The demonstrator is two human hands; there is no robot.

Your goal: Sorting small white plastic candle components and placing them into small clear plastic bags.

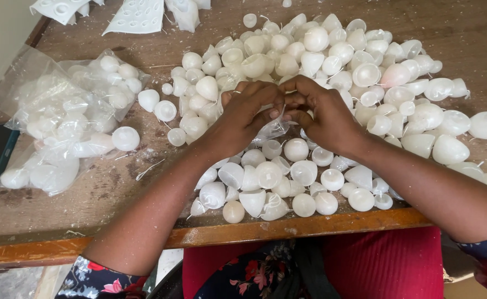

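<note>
Together, the left hand (242, 113) and right hand (323, 113) pinch a small clear plastic bag (270, 130) between their fingertips, holding it just above the heap of white wax domes (332, 83) spread over the wooden table (116, 188), presumably so the mouth stays workable. Filled bags (60, 127) lie well apart at the left; white moulds (138, 15) sit at the far edge.

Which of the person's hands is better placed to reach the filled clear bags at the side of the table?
Probably the left hand. It is on the same side as the clear bags; the right hand would have to cross over. Both hands currently pinch a small clear bag.
</note>
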